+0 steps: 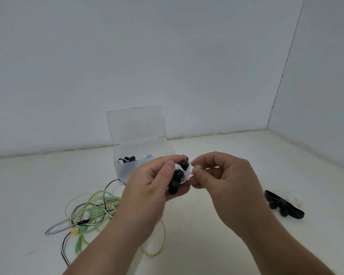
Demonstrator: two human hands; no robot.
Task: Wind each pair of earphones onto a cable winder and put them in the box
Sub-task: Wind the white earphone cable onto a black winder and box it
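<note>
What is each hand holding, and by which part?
Left hand grips the black winder, wrapped in white cable, around its body; right hand pinches the cable's free end.

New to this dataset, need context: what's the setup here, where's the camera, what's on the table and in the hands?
No robot here: a person works with bare hands, filmed by one wide-angle camera worn on the head, looking down. The left hand grips a black winder wrapped with white cable; the right hand pinches the cable's end beside it. On the white table: an open clear box holding wound earphones, a tangle of green and black-white earphones on the left, a spare black winder on the right.
</note>
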